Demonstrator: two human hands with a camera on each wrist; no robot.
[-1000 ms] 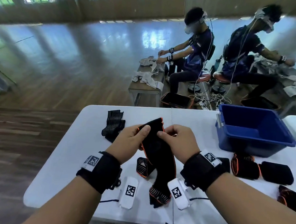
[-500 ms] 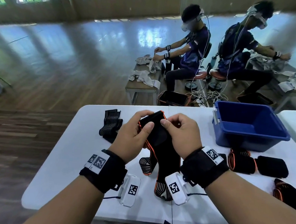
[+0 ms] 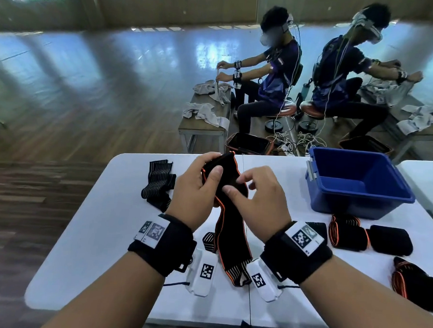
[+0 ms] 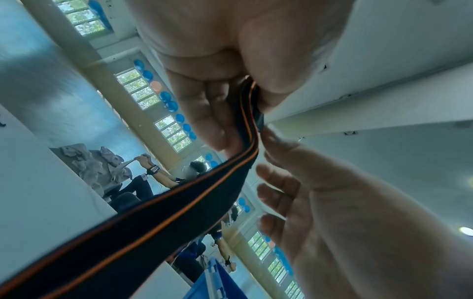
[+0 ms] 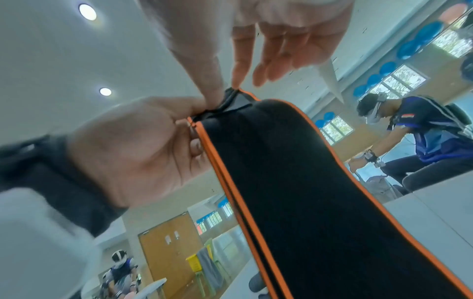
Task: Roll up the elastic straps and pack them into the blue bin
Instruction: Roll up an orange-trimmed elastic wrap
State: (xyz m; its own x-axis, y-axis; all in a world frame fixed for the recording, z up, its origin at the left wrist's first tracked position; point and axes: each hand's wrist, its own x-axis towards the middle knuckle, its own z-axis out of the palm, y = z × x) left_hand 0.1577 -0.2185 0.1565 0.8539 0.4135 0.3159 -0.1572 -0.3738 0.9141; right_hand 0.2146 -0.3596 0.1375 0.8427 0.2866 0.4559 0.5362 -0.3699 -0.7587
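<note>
No brand name or readable writing showed anywhere; the only markings were black-and-white square code tags on the black wristbands and on the white wrist-camera housings.

Taking the blue plastic bin as the landmark, a loose black strap with thin pale stripes lay on the white folding table far to the bin's left. Nearer the bin, but well left of it, the left hand was clenched around the folded top of a long black elastic strap with orange edging, thumb pressed on the front face and fingers curled behind. The strap was held above the table; its free length hung down to a striped end resting on the tabletop between the two wrists. In the left wrist view the strap's edge ran between thumb and fingers. Just right of it, the right hand pinched the same folded top with thumb and forefinger, the other fingers relaxed and apart. Directly in front of the bin lay a rolled orange-edged strap and a rolled plain black strap, touching each other; another rolled strap lay nearer the table's front-right corner.
</note>
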